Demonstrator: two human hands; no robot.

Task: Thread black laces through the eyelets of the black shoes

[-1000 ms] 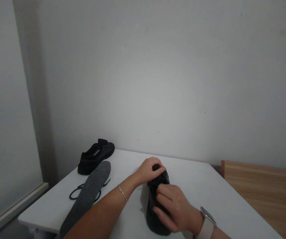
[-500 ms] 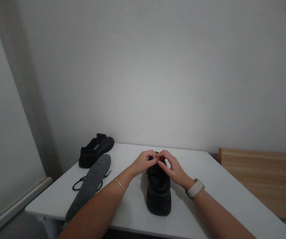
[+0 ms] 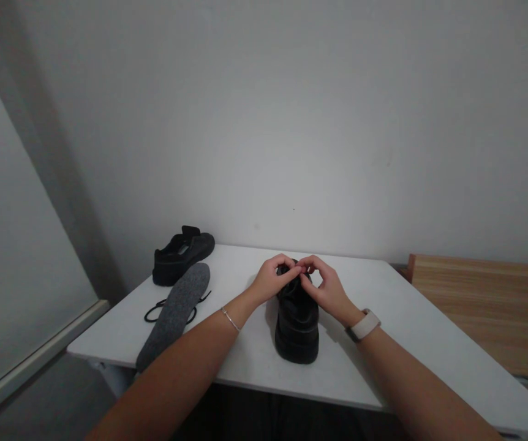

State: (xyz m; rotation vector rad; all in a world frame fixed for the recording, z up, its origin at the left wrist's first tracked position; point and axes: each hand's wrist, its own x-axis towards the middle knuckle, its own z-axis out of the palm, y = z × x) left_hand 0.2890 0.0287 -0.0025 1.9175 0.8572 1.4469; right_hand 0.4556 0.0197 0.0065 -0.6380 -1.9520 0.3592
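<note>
A black shoe (image 3: 297, 331) stands on the white table, its heel toward me. My left hand (image 3: 274, 277) and my right hand (image 3: 324, 283) meet over the front part of this shoe. Thumb and fingers are pinched together on each hand, and the fingertips touch or nearly touch. What they pinch is too small and dark to make out. The hands hide much of the shoe's lacing and toe.
A second black shoe (image 3: 184, 257) sits at the table's back left corner. Beside it a grey insole (image 3: 174, 315) lies across a black lace (image 3: 154, 313). The white table (image 3: 374, 367) meets the wall. Wooden boards (image 3: 484, 306) are at the right.
The whole view has tilted down a little, so everything appears higher. My hands stay over the shoe, still pinched, with only slight movement of the fingers.
</note>
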